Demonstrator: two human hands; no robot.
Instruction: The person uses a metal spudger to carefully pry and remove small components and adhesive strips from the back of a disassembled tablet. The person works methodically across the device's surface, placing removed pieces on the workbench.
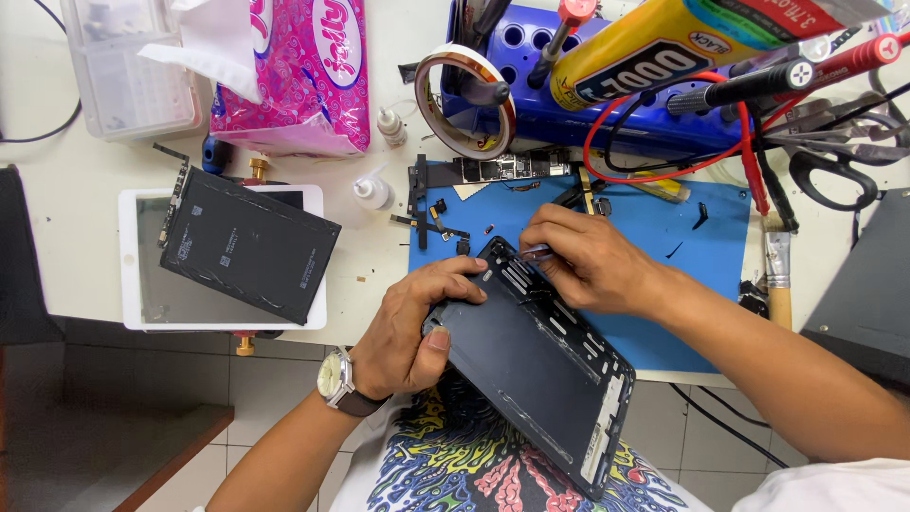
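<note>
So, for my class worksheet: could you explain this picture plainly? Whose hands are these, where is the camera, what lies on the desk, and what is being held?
The camera sits on the person's head, looking down. The left hand, with a wristwatch, grips the dark, emptied tablet back shell, tilted over the desk edge. The right hand pinches a small metal tool at the shell's top edge. On the white desk lie a blue work mat, a white-framed tablet screen with a flat black battery pack on it, a pink tissue pack and a tape roll.
</note>
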